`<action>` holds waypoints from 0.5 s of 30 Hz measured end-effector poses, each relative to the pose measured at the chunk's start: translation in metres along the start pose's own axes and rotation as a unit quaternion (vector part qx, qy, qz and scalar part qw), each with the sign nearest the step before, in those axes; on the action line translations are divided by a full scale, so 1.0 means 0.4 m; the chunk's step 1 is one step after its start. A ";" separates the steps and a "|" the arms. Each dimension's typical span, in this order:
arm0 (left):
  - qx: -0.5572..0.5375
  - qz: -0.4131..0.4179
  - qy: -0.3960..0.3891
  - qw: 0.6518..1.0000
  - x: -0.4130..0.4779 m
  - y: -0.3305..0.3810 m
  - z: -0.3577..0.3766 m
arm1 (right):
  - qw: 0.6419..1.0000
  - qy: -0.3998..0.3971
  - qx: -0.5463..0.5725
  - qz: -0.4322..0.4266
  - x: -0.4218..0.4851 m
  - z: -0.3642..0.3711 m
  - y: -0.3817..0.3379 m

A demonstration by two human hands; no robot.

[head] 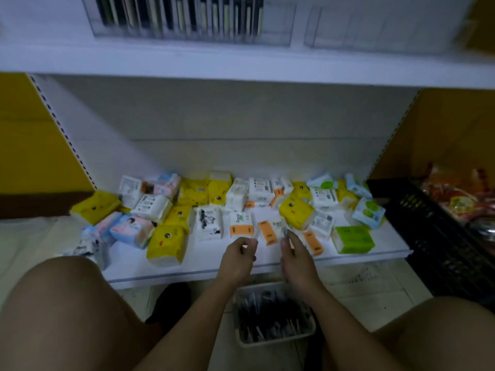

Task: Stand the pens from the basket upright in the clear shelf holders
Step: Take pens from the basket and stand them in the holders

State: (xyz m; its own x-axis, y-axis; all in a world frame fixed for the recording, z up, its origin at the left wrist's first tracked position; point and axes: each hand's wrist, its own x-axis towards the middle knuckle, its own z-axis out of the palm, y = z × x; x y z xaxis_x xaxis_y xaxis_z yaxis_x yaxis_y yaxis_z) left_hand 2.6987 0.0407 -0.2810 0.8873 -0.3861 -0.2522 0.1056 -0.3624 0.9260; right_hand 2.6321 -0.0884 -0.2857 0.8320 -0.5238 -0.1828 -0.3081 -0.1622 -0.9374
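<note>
Basket (278,340) full of dark pens (270,314)

Pretty dim and soft overall; clear holders (278,25) up top were smeared with blur, basket (276,341) sat in shadow, edges bowed fisheye-style.

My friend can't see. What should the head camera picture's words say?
A left hand and right hand hover above a white basket of dark pens on the floor. Tissue packs cover the low shelf; clear holders stand higher up.
</note>
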 end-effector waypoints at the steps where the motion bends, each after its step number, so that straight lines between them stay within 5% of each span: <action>1: 0.010 0.029 -0.002 1.000 0.000 0.019 -0.006 | 1.000 -0.003 0.023 -0.002 0.001 -0.006 -0.019; 11: -0.001 0.205 0.031 0.978 -0.027 0.293 -0.060 | 0.970 0.076 -0.071 -0.218 -0.016 -0.095 -0.289; 15: -0.012 0.277 0.050 0.960 -0.064 0.433 -0.098 | 0.966 0.073 0.023 -0.248 -0.044 -0.114 -0.418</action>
State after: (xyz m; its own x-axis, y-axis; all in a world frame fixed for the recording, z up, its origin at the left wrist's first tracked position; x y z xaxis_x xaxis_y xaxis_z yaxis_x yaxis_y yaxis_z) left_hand 2.7119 0.0209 -0.1031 0.8489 -0.4298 0.3076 -0.3856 -0.1056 0.9166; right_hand 2.6478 -0.0902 -0.1122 0.7970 -0.5043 0.3323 0.1352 -0.3873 -0.9120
